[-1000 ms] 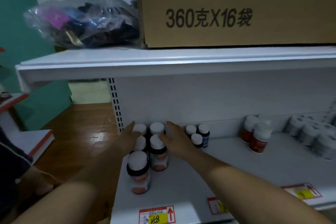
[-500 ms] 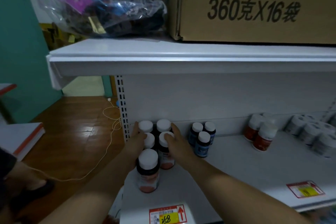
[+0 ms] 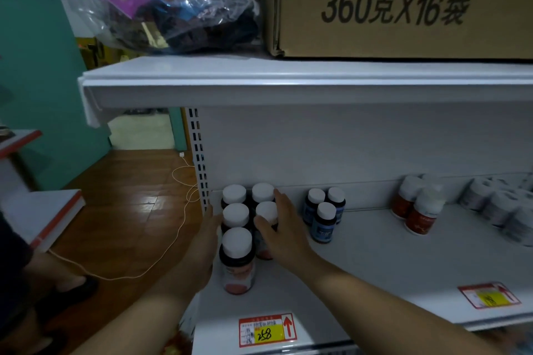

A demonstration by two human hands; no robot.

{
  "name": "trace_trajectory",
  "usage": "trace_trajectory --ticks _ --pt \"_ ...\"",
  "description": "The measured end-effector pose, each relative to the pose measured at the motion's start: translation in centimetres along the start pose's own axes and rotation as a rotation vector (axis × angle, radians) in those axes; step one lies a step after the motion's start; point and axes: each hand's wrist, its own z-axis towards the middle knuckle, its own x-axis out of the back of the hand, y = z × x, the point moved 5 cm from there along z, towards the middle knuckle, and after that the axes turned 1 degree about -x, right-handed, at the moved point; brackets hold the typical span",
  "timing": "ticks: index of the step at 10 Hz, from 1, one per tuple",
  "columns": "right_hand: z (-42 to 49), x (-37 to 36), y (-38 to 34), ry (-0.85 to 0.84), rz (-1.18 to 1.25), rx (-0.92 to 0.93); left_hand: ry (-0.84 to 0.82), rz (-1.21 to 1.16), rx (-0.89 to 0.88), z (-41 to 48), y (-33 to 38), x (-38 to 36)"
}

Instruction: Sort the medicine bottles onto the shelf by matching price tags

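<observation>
Item: five red-labelled bottles [image 3: 237, 256] with white caps, standing two, two and one at the far-left end of the lower shelf [image 3: 375, 268], behind the price tag marked 258 [image 3: 266, 330]. Change noted: within the last second both hands have slid off the far caps and down onto the flanks, while the two-two-one arrangement is unchanged. We judge this group already placed and only being squared up. Left hand [image 3: 206, 239]: fingers straight, pressed flat against the block's left side, holding nothing. Right hand [image 3: 285, 229]: fingers straight along the right side, thumb laid against the near-right cap. We read this as a bracing touch, not a closed grasp. Edges: the left hand sits at the shelf's left end by the slotted upright [image 3: 197, 158], with floor beyond, so there is no room leftward. Three blue bottles [image 3: 324, 217] stand just beside the right hand. Open room: bare shelf near, between the blue group and the second tag [image 3: 489, 295]. The upper shelf [image 3: 259, 81] sits well above the caps.
</observation>
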Motion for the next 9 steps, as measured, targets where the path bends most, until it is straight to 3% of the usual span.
trace_trajectory --ticks 2,5,9 --pt "-0.7 -1.4 0.2 -0.015 0.032 -0.002 -0.098 -0.102 -0.005 -2.3 -2.1 -1.4" --pt "-0.8 -1.4 0.3 -0.028 0.026 -0.020 -0.081 -0.103 -0.020 -1.9 -2.4 -1.6" --pt "-1.9 2.8 -1.7 -0.053 -0.140 -0.059 -0.180 0.199 -0.124 1.0 3.2 -0.9"
